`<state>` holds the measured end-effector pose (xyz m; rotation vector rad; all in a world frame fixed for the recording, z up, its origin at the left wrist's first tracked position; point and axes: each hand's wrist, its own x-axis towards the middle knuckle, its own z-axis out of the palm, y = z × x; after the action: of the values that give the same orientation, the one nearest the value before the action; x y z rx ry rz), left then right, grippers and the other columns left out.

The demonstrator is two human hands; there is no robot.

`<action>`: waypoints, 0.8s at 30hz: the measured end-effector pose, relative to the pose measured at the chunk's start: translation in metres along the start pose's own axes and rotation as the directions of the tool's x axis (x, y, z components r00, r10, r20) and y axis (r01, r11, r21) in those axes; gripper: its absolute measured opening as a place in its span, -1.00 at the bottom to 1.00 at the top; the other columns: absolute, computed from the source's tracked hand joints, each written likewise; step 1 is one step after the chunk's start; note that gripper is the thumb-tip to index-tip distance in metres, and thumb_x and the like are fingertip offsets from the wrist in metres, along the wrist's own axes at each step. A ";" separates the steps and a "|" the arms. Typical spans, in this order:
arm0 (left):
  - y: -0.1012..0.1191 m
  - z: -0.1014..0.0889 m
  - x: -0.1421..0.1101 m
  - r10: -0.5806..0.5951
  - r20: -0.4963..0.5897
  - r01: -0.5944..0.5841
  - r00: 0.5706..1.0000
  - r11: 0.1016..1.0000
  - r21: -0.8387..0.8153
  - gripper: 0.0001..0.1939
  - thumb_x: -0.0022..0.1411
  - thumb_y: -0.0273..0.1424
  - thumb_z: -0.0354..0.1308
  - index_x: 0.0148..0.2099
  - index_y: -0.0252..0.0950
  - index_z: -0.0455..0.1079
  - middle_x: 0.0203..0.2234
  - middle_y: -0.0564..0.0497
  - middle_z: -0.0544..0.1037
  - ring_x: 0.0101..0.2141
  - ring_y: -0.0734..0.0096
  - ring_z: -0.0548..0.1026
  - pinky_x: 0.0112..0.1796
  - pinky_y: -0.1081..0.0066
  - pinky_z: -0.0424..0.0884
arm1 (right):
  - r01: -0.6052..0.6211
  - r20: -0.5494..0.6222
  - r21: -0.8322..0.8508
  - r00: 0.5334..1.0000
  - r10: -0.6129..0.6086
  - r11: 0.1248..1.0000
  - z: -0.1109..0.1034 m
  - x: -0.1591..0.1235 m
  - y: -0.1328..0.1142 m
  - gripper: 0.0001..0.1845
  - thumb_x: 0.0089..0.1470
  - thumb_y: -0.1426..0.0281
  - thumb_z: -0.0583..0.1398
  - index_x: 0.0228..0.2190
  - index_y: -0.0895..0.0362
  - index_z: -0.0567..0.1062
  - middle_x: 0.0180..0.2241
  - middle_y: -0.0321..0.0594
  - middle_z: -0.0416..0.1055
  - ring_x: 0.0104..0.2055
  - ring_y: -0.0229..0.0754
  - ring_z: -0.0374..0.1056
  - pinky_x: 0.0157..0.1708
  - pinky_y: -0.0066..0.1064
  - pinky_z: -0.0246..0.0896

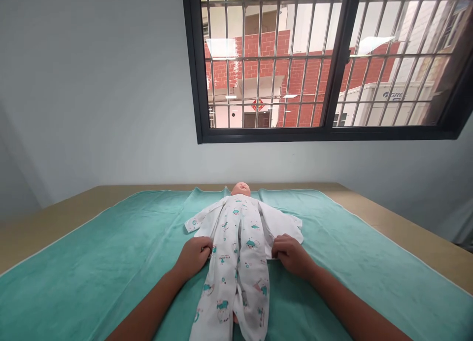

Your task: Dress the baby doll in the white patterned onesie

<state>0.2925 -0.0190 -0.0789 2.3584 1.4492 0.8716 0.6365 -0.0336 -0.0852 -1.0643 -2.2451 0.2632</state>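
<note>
A baby doll (241, 188) lies face up on a green blanket, its head at the far end. It is covered by a white baby shirt (283, 223), spread out to both sides, and white printed baby pants (223, 277) whose legs stretch toward me. My left hand (194, 256) is closed at the shirt's lower left edge, beside the pants. On the other side, my right hand (291, 254) pinches the shirt's lower right edge with curled fingers. Most of the doll's body is hidden by the clothes; a little skin shows between the pant legs near the bottom.
The green blanket (121, 252) covers most of a light wooden table (373, 215), whose bare surface shows along the sides and back. Behind it stands a pale wall (111, 94) with a dark-framed, barred window (266, 135).
</note>
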 end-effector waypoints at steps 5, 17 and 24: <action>-0.026 -0.006 0.004 -0.293 -0.134 0.272 0.947 0.949 -0.159 -0.77 0.11 -0.44 -0.12 -0.39 -0.24 0.37 -0.56 0.09 0.47 -0.49 0.37 0.43 -0.42 0.43 0.29 | -0.300 -0.350 0.109 0.881 0.319 0.948 -0.007 -0.001 0.032 -0.74 -0.07 0.48 -0.02 -0.46 0.07 0.45 -0.46 -0.24 0.46 -0.38 -0.15 0.34 -0.30 -0.35 0.19; -0.068 -0.006 0.011 -0.374 -0.172 0.411 0.912 0.848 0.334 -0.65 0.21 -0.11 0.06 -0.15 -0.26 0.44 -0.14 -0.11 0.46 -0.04 0.11 0.36 -0.10 0.29 0.24 | -0.753 -0.365 -0.292 0.657 0.660 0.589 -0.015 -0.009 0.081 -0.51 0.06 -0.04 0.07 -0.26 0.13 0.43 -0.22 0.02 0.42 -0.13 0.09 0.36 -0.29 -0.24 0.15; -0.059 -0.009 0.011 -0.333 -0.157 0.362 0.930 0.907 0.217 -0.76 0.21 -0.27 0.10 -0.11 -0.26 0.39 -0.23 -0.04 0.50 -0.13 0.26 0.41 -0.16 0.40 0.25 | -0.735 -0.217 0.128 0.634 0.742 0.665 -0.034 -0.009 0.077 -0.74 -0.14 0.16 0.24 -0.50 0.11 0.43 -0.48 -0.24 0.45 -0.34 -0.05 0.38 -0.36 -0.34 0.16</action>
<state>0.2474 0.0185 -0.0964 2.1271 2.0512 0.7824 0.7104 0.0072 -0.0957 -1.8632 -1.4552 0.4653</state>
